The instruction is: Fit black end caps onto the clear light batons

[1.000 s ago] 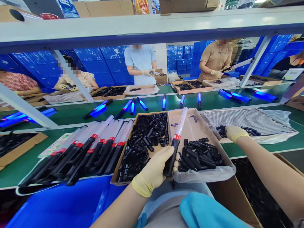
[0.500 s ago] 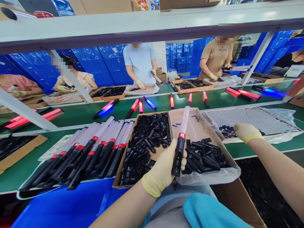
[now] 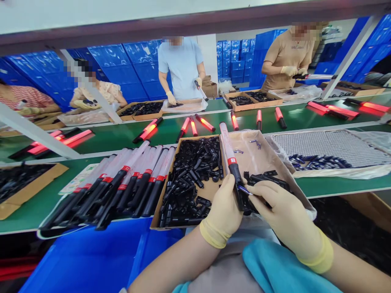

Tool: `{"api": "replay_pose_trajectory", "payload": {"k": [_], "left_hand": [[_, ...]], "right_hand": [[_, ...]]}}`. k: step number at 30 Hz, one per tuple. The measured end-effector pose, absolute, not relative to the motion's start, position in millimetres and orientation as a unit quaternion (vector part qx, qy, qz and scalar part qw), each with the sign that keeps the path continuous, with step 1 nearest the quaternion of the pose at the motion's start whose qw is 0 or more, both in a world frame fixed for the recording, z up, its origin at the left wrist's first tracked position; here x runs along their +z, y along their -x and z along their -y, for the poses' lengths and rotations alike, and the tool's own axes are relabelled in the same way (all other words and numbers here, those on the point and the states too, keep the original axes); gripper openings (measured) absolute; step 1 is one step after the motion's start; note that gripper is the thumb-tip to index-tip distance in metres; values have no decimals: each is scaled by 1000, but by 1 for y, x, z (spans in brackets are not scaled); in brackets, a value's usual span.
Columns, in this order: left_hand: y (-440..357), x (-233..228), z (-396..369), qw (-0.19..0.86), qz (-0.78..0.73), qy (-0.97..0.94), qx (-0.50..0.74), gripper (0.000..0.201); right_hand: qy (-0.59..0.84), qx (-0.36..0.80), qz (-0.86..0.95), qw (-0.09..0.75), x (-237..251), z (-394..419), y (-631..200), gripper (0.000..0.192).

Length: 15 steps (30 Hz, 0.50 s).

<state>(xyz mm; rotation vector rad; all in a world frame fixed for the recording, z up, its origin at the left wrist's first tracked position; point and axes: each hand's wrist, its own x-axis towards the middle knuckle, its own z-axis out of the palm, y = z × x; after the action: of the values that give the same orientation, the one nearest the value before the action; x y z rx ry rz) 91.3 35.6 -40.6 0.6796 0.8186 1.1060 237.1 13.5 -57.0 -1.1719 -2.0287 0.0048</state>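
Observation:
My gloved left hand (image 3: 224, 205) is closed round the black handle of a light baton (image 3: 232, 162), whose clear tube with a red band tilts up and away. Between the fingertips of my gloved right hand (image 3: 285, 215) is a small battery (image 3: 245, 190), held at the handle's side. Its far end meets the handle, though the opening itself is hard to make out. Beneath both hands lies a lined cardboard tray (image 3: 262, 150) holding black plastic parts and a few batteries. To the right, many batteries (image 3: 320, 162) stand or lie in a plastic-lined tray.
Several light batons (image 3: 122, 179) lie in a pile on the left. A cardboard box of black parts (image 3: 195, 162) sits beside it. Lit red batons (image 3: 233, 121) rest on the green belt (image 3: 171, 140). Co-workers (image 3: 180, 67) work across it, under a white shelf beam (image 3: 195, 12).
My right hand has come from the battery tray to the baton handle, bringing a battery. The left hand still holds the baton. The view has shifted, and blue-lit batons now glow red.

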Motion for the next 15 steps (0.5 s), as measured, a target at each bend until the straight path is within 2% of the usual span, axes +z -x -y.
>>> {"api": "replay_pose_trajectory", "payload": {"k": [6, 9, 12, 15], "left_hand": [[-90, -40, -35, 641, -383, -382, 544, 9], [-90, -40, -37, 641, -382, -382, 544, 3], [-88, -43, -38, 651, -385, -371, 538, 12], [-85, -51, -39, 651, -379, -391, 529, 11]], "right_hand": [[430, 25, 794, 428, -61, -16, -230, 13], [429, 22, 787, 442, -68, -16, -225, 14], [411, 4, 796, 445, -71, -16, -226, 13], [391, -8, 807, 442, -69, -18, -229, 14]]}}
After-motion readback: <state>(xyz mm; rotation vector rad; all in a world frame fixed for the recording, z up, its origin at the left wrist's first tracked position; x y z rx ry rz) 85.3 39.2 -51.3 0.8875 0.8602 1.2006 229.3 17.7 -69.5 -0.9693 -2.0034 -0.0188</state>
